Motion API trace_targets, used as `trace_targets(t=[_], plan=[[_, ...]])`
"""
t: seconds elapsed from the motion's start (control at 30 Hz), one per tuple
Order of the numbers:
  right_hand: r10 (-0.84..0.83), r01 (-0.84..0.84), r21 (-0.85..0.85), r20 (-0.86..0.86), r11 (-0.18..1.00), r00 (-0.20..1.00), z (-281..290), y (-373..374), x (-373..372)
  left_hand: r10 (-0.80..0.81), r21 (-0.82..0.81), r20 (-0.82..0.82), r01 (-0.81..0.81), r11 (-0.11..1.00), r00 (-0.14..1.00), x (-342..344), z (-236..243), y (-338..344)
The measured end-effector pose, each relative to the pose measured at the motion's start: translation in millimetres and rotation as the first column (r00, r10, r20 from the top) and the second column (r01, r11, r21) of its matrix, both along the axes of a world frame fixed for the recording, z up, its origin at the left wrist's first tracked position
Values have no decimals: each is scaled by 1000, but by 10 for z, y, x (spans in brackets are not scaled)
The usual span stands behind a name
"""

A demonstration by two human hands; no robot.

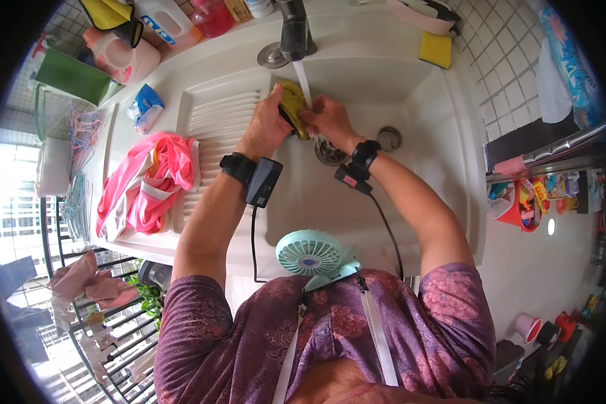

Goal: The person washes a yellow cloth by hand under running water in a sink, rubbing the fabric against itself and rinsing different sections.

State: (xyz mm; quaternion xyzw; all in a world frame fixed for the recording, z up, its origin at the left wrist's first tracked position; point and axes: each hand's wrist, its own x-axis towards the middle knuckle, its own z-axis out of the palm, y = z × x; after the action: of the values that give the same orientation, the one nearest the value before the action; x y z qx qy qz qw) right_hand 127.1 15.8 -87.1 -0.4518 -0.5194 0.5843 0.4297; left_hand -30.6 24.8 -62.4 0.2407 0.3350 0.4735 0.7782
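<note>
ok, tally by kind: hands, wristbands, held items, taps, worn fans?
Hands: 2, left hand and right hand
Wristbands: 2, left band and right band
Held items: 1, yellow item
Taps: 1, running tap
Worn fans: 1, teal fan
Total: 7

Strong daylight pours in at the left edge of the frame, where the view beyond the black railing [44, 229] burns out to near white, while the middle is evenly lit, with only soft shading in the sink basin [424, 182], and the lower right falls dimmer. A small white glare spot sits on the pale floor [518, 259] at right. The left hand [267, 123] and right hand [331, 122] look fairly clear — the running water [302, 82] a smooth pale streak — but fisheye distortion bends straight lines toward a black circular rim
</note>
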Motion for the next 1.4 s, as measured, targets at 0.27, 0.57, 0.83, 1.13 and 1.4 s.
trace_targets(t=[0.27,0.57,0.83,1.13,1.4], plan=[[3,-175,79,904,981,427,-535,188,323,59,7,-44,-58,998,997,-94,204,42],[132,-161,166,176,973,976,-339,154,152,117,41,-68,-115,993,991,-1,292,41],[-112,64,183,264,981,958,-177,233,115,103,73,13,-103,992,995,-42,133,-30],[-320,118,403,481,908,816,-303,130,-46,48,65,196,-62,996,979,186,132,-135],[-349,94,593,331,800,877,-25,-84,-353,166,-53,-7,-167,985,986,134,-100,-46]])
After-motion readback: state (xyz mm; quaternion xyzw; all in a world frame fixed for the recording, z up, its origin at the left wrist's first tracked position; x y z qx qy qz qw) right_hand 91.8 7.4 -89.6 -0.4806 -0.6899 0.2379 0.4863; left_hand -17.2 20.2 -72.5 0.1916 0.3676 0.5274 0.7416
